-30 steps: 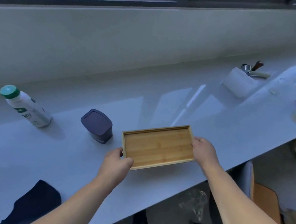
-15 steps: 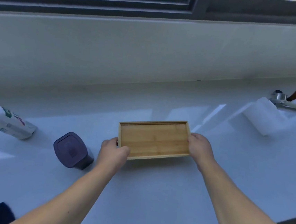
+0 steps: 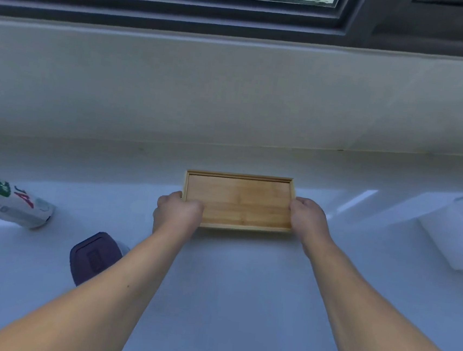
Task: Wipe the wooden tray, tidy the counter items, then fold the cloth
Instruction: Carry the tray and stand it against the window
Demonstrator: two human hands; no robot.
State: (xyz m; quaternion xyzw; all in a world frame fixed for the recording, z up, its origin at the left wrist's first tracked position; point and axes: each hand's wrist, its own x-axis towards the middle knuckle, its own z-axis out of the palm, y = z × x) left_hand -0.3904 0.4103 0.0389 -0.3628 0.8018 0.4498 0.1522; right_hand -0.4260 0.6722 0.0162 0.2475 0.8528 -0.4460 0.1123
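Cutting off at the left edge: a white bottle [image 3: 10, 202], its top out of frame; forearm partly hiding a dark lidded container [image 3: 94, 255]. Lying on a pale glossy counter [image 3: 228, 288] below a dark-framed window [image 3: 184, 9]: wooden tray [image 3: 237, 201], long axis running left-right. Gripping its short ends: left hand [image 3: 177, 212], right hand [image 3: 309, 218].

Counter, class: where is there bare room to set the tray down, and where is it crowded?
Bare counter lies between the forearms, below the wooden tray, and between tray and white block at right. Crowded at left: the bottle and dark lidded container sit beside the left hand. The right hand grips the other end.
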